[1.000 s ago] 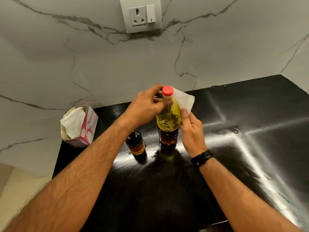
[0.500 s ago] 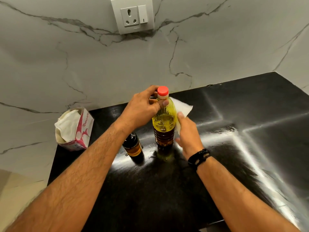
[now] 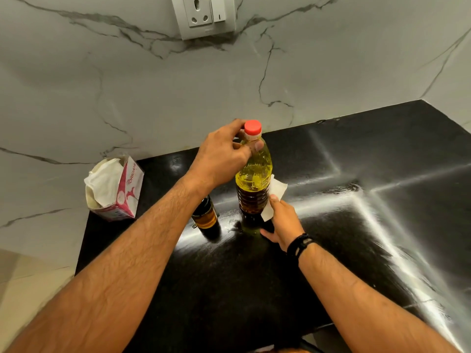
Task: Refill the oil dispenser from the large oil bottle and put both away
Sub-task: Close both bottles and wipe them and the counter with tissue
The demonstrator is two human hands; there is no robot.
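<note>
The large oil bottle (image 3: 253,179) stands upright on the black counter (image 3: 344,238), its red cap (image 3: 252,127) on and yellow oil inside. My left hand (image 3: 224,154) grips its neck just under the cap. My right hand (image 3: 280,224) holds a white tissue (image 3: 274,197) against the bottle's lower right side, near its base. The small dark oil dispenser (image 3: 205,215) stands just left of the bottle, partly hidden behind my left forearm.
A pink-and-white tissue box (image 3: 117,192) with tissue sticking out sits at the counter's back left corner. The marble wall carries a socket and switch plate (image 3: 204,15). The counter's left edge drops to a beige floor.
My right hand has slid the tissue down the bottle's side from the shoulder to near the base. My left hand keeps its grip on the neck.
</note>
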